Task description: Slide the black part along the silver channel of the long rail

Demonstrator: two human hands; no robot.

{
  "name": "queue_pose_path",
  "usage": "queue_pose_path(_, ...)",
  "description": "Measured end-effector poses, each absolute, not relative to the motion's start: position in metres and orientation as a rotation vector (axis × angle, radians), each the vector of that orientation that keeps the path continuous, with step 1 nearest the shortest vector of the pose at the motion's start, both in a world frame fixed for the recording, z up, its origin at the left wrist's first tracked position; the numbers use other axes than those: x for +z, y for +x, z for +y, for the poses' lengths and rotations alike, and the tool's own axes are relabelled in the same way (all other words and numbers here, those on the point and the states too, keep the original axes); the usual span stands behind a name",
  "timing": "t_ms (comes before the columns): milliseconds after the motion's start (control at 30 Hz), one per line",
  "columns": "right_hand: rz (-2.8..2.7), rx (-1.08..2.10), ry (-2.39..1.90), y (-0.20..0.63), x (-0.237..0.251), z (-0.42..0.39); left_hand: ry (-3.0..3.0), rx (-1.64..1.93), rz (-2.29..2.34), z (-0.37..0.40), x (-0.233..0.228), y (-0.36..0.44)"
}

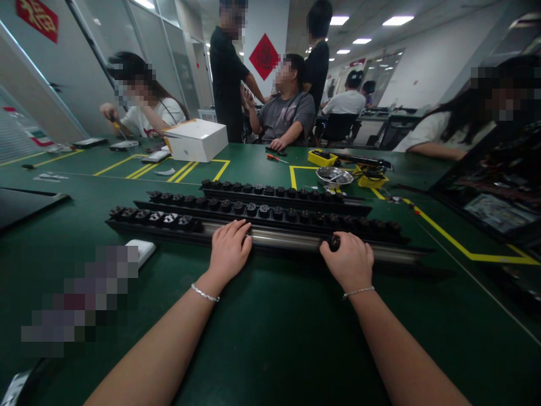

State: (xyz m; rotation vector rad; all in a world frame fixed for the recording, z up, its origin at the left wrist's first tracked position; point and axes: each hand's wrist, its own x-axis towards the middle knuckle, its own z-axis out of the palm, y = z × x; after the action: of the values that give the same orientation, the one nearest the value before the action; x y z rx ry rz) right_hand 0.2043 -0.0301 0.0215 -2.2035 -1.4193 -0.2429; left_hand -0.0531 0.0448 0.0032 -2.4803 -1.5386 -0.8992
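A long black channel rail (pixel 279 239) with a bare metallic inside lies nearest me, with several black socket modules (pixel 171 219) seated in its left part. My left hand (pixel 230 245) grips this rail just right of the modules, its fingers over the far wall. Farther right, my right hand (pixel 350 259) pinches a small, dark, rounded socket module (pixel 334 243) at the rail, between thumb and fingers. Whether that module is seated or held loose I cannot tell. Behind lie two similar rails, a middle row (pixel 264 210) and a far row (pixel 268 190), both lined with modules.
A white box (pixel 196 141) stands at the back left. Yellow bins (pixel 322 157) and a metal bowl (pixel 335 176) sit at the back right. A white-ended object (pixel 142 252) lies left of my arm. Co-workers sit around the green table (pixel 270 338); a dark panel (pixel 486 186) rises at right.
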Motion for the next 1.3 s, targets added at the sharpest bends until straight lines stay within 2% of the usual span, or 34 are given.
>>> queue_pose_path(1300, -1.374, -0.253, -2.189, 0.2088, 0.0161, -0.0320, -2.469, -0.888, -1.526, 0.0454, 0.0023, -0.0536)
